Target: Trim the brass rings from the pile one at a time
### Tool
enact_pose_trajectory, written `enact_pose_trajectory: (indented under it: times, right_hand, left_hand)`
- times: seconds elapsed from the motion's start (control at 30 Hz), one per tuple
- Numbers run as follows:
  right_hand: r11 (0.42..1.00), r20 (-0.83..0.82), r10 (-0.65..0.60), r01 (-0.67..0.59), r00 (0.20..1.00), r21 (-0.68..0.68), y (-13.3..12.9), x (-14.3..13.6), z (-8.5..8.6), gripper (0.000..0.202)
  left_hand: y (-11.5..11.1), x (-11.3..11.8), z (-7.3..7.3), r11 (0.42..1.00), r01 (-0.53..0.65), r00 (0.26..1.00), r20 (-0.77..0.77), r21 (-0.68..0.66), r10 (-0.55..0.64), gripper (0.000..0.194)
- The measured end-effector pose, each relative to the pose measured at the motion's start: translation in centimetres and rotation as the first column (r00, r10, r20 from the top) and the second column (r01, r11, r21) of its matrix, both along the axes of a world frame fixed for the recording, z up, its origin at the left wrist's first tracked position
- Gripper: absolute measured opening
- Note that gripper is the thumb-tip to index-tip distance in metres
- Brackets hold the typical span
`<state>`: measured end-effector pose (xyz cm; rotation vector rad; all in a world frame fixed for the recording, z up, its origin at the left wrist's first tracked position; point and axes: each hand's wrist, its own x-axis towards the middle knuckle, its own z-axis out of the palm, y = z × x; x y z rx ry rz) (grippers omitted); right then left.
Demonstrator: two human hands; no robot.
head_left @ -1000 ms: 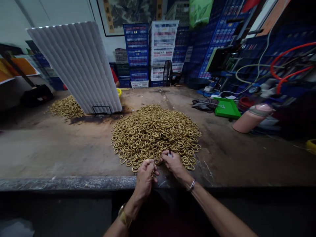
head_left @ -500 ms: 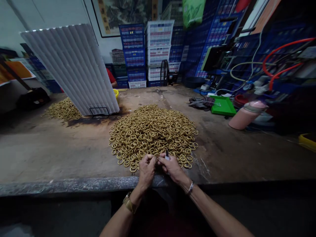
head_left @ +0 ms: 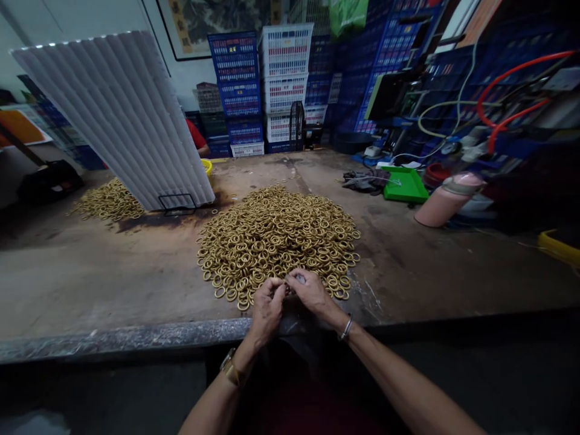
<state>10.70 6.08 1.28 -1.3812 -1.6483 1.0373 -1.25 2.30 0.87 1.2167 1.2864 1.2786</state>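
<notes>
A heap of brass-coloured rings (head_left: 276,235) lies on the table in front of me. At its near edge my left hand (head_left: 267,307) is closed, thumb and fingers pinching what looks like a ring, mostly hidden by the fingertips. My right hand (head_left: 312,295) is closed too, its fingertips meeting those of the left. A small grey tool (head_left: 299,279) shows between the right fingers; most of it is covered, so its exact kind cannot be made out.
A corrugated white panel (head_left: 122,121) leans in a black wire stand on the left, beside a second ring pile (head_left: 109,200). A green tray (head_left: 405,184) and pink bottle (head_left: 446,202) stand to the right. Behind the panel a person's red sleeve (head_left: 196,136) shows.
The right hand has turned over the grey tool, whose dark end no longer shows. Both hands stay together at the heap's near edge. The whole view has shifted slightly.
</notes>
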Motion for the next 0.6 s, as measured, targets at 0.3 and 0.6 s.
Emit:
enact_pose_trajectory:
  times: [0.3,0.6]
  right_hand:
    - [0.997,-0.112,0.049,-0.056,0.993,-0.058,-0.1,0.1,0.1,0.02]
    - [0.993,-0.129,0.038,-0.052,0.991,-0.109,-0.4,0.3,0.2,0.02]
  left_hand:
    - [-0.6,-0.2,0.2,0.965,0.183,0.937,0.33,-0.19,-0.113,0.031]
    - [-0.7,-0.2,-0.7,0.972,0.161,0.924,0.372,-0.173,-0.087,0.033]
